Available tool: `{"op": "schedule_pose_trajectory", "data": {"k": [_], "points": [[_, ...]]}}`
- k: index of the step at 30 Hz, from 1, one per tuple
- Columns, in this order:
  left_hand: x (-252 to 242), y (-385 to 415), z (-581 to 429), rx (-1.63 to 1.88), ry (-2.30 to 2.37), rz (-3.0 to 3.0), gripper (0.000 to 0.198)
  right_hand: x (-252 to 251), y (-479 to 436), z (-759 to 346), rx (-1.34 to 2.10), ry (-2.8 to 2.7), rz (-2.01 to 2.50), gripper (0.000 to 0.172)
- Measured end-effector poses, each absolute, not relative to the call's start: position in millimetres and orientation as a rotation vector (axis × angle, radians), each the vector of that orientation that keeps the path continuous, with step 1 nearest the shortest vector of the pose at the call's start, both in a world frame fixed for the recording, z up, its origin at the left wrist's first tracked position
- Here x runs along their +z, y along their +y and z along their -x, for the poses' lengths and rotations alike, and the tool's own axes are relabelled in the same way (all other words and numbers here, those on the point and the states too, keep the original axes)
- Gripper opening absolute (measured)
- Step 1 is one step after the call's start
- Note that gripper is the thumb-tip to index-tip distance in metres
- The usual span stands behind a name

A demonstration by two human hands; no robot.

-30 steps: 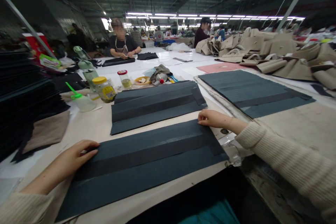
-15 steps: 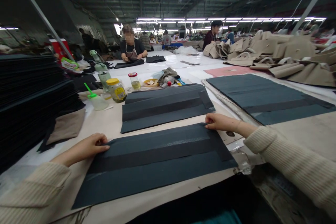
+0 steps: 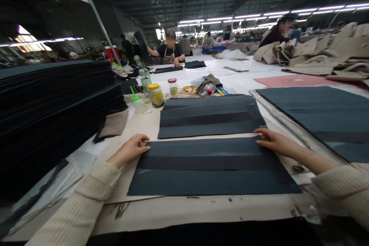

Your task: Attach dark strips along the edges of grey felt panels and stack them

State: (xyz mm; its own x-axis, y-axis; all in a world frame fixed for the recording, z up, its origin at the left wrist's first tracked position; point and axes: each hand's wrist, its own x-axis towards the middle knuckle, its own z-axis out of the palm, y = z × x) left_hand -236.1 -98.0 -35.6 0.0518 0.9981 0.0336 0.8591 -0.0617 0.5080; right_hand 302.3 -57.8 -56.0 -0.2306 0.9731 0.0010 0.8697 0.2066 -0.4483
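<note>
A tall stack [image 3: 57, 103] of thin dark sheets fills frame left. At lower centre the loosely curled left hand [image 3: 131, 150] touches the left edge of a matte grey rectangular sheet [image 3: 207, 184]. The sheet lies flat on the pale desk [image 3: 173, 210]. The right hand [image 3: 273, 143] presses flat on its right edge.

Left hand [image 3: 131, 149] shifted from dark sheet's [image 3: 207, 169] mid-left edge to its far-left corner; view swung left.

I see a dark teal panel [image 3: 210, 182] crossed by a black band [image 3: 201, 162]. My sleeves [image 3: 77, 211] are cream and ribbed. The jar [image 3: 156, 96] has a yellow lid.
</note>
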Motion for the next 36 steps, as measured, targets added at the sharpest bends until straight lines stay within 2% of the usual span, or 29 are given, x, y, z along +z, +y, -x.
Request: {"op": "schedule_pose_trajectory", "data": {"k": [7,14,18,21,23,30,33,36], "points": [[-29.0,-95.1,230.9,0.424,1.778,-1.908,0.024,-58.4,-58.0,-304.3,0.51,-2.203,1.742,0.052],[-27.4,-89.7,231.6,0.421,1.733,-1.864,0.025,-57.1,-58.1,-306.6,0.476,-2.259,1.766,0.053],[-21.2,-84.9,231.5,0.511,1.779,-1.896,0.025,-42.6,-57.2,-298.7,0.195,-2.372,1.708,0.05],[-20.2,-78.3,220.4,0.696,1.83,-1.96,0.028,-23.9,-59.3,-262.5,-0.086,-2.485,1.529,0.042],[-24.7,-74.9,208.0,0.841,1.852,-1.993,0.029,-13.1,-61.7,-221.4,-0.14,-2.579,1.372,0.036],[-49.9,-76.1,191.8,1.108,1.855,-2.0,0.026,-10.9,-54.9,-65.7,-0.081,-2.82,1.03,0.028],[-52.1,-76.3,199.2,1.168,1.888,-1.962,0.026,-18.3,-45.0,-34.2,0.05,-2.818,1.039,0.019],[-51.3,-75.4,201.8,1.202,1.9,-1.943,0.026,-22.4,-34.1,-26.4,0.135,-2.762,1.103,0.022]]}}
